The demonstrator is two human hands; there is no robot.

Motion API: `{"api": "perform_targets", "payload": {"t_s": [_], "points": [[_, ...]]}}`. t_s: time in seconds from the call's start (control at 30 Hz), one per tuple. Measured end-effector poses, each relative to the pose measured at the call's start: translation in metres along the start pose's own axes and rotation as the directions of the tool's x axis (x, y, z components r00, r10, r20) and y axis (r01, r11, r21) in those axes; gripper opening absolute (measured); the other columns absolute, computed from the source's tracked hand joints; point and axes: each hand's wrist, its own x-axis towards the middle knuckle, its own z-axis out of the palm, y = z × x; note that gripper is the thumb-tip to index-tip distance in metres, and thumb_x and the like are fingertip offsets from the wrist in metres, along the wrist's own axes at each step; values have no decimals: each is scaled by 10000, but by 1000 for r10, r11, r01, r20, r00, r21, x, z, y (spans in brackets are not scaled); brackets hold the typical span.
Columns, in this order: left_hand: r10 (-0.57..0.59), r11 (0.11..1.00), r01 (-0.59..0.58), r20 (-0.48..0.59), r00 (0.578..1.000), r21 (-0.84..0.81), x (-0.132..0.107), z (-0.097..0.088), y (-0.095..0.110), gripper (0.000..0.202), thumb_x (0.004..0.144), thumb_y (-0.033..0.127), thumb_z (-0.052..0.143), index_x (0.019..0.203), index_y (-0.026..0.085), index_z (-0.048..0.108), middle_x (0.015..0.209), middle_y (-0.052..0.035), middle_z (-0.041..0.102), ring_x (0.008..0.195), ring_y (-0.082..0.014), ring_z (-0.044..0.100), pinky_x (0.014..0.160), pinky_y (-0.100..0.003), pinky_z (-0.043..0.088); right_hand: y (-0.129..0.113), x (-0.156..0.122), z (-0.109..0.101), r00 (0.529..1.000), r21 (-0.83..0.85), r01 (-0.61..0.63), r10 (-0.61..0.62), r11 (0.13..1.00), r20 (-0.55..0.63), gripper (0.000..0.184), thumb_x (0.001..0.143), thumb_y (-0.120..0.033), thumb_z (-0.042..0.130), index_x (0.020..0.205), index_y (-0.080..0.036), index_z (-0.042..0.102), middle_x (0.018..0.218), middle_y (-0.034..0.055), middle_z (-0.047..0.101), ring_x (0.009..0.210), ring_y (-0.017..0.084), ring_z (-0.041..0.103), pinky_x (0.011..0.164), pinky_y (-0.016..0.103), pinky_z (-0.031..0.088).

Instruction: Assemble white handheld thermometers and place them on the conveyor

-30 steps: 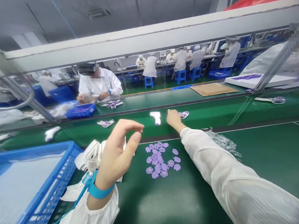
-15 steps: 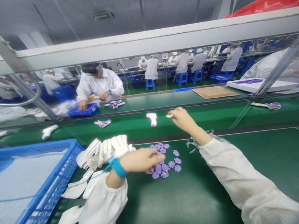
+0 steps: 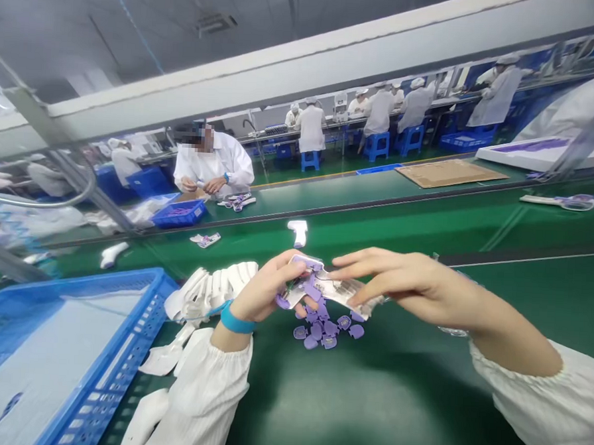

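Note:
My left hand and my right hand meet above a green mat, both gripping a white thermometer half-shell with purple parts. The left fingers pinch its left end, where a small purple piece sits. The right fingers lie along its right side. Directly below lies a heap of several small purple button pieces. A stack of white plastic shells lies just left of my left wrist, which wears a blue band.
A blue crate stands at the near left. A white thermometer and other parts lie on the green conveyor beyond. A person in white works opposite beside a small blue tray. More workers sit further back.
My right hand drew back from the conveyor with the shell. My left hand dropped to the purple heap, then rose to meet it. Both now grip the shell together.

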Motion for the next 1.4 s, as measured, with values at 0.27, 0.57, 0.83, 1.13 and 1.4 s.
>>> {"api": "perform_targets", "payload": {"t_s": [0.27, 0.57, 0.83, 1.13, 1.4], "points": [[244, 901, -198, -75, 967, 386, -13, 21, -2, 359, 1022, 490, 720, 1231, 225, 597, 787, 20, 675, 669, -148, 659, 609, -245, 568, -2, 9, 21, 908, -132, -318, 262, 939, -326, 146, 1021, -359, 729, 1071, -225, 757, 1018, 65, 779, 927, 223, 725, 743, 323, 587], [235, 800, -143, -86, 968, 582, -17, 30, 3, 332, 1028, 471, 685, 1259, 236, 639, 1032, -37, 738, 802, -193, 701, 740, -304, 579, -2, 10, 29, 951, -124, -209, 172, 970, -258, 114, 1039, -251, 644, 926, -258, 645, 874, 29, 688, 840, 208, 631, 746, 342, 523], [281, 655, -100, -119, 952, 749, -9, 26, 3, 263, 1013, 420, 676, 1205, 241, 674, 1056, -29, 760, 898, -222, 724, 807, -313, 573, -5, 8, 16, 894, -134, -268, 194, 954, -404, 156, 918, -151, 598, 830, -259, 529, 830, 15, 622, 773, 193, 578, 713, 331, 483], [201, 736, -43, -158, 967, 675, -7, 19, 0, 305, 1034, 484, 653, 1240, 259, 645, 860, 11, 709, 681, -171, 676, 620, -267, 556, 94, -81, -67, 250, -423, -847, 944, 320, 214, 53, 782, -260, 707, 737, -236, 691, 762, 26, 648, 660, 197, 553, 629, 335, 401], [157, 684, -10, -134, 978, 729, -6, 16, -4, 374, 1026, 551, 656, 1265, 263, 651, 868, 5, 698, 696, -187, 692, 675, -304, 576, 123, -112, -67, 106, -489, -864, 993, 116, 48, 189, 707, -332, 871, 712, -228, 713, 846, 111, 731, 774, 303, 675, 683, 411, 470]]}}
